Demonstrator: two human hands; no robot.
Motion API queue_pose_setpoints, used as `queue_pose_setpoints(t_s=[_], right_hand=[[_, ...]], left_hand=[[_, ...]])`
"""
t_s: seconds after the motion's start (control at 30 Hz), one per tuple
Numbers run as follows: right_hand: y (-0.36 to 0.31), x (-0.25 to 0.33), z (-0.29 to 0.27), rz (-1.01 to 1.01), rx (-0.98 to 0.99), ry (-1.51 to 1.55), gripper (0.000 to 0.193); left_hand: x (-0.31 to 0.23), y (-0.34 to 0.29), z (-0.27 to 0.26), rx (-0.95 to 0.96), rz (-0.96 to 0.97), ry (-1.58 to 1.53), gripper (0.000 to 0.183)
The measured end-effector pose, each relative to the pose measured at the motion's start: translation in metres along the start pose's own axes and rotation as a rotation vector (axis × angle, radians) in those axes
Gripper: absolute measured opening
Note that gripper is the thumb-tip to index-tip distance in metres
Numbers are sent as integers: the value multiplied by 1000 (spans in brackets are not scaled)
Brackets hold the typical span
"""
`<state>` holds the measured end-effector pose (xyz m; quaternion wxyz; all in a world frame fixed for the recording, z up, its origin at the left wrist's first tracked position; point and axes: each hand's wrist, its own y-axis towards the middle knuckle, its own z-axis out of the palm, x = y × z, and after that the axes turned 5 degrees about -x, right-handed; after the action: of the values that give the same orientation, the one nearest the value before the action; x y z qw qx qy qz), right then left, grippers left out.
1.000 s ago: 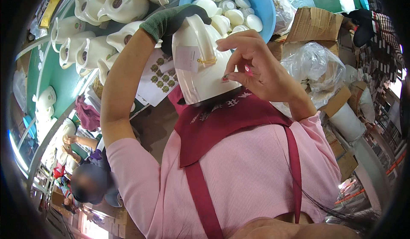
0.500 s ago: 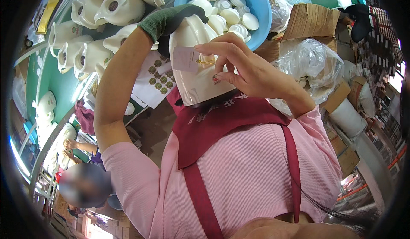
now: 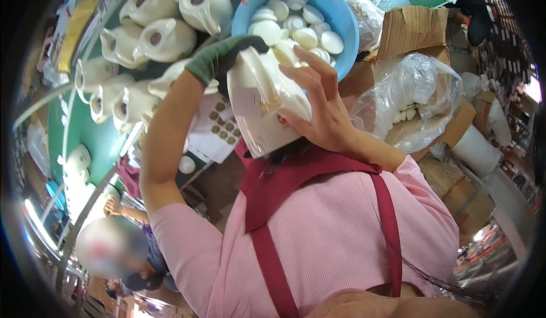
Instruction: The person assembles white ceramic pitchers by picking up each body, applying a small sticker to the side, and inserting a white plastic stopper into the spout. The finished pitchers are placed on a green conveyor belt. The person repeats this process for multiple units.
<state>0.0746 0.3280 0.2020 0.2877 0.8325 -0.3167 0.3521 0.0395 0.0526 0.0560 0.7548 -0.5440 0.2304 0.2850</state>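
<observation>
A glossy white ceramic jug (image 3: pixel 264 133) is held in front of my maroon apron. My left hand (image 3: pixel 226 55), in a green and dark glove, is closed round its far left side near the handle; some of those fingers are hidden. My bare right hand (image 3: pixel 327 105) grips the jug's right side. The thumb lies near a small red mark on the wall, and the fingers are bent over the upper part. A pale paper tag (image 3: pixel 245 103) hangs against the jug near the handle, where a bit of gold cord shows.
More white jugs (image 3: pixel 165 39) crowd the green table at left. A blue basin (image 3: pixel 351 39) of white lids stands beyond my hands. At right is a cardboard box (image 3: pixel 412 28) with a clear plastic bag (image 3: pixel 421 79). A printed sheet (image 3: pixel 213 139) lies left; another person sits lower left.
My right hand has left the tag's cord and opened wider onto the jug's side. The tag has dropped down against the jug, and the jug has turned slightly.
</observation>
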Motion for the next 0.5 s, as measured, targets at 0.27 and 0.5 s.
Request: queue_pose_setpoints(t_s=[0.27,0.5], right_hand=[[15,-144,-3,482,-281,168,68],[26,-237,3,484,-308,-163,52]], left_hand=[[-127,-83,37,-187,89,561,36],[-266,-25,-33,-1014,1222,939,47]])
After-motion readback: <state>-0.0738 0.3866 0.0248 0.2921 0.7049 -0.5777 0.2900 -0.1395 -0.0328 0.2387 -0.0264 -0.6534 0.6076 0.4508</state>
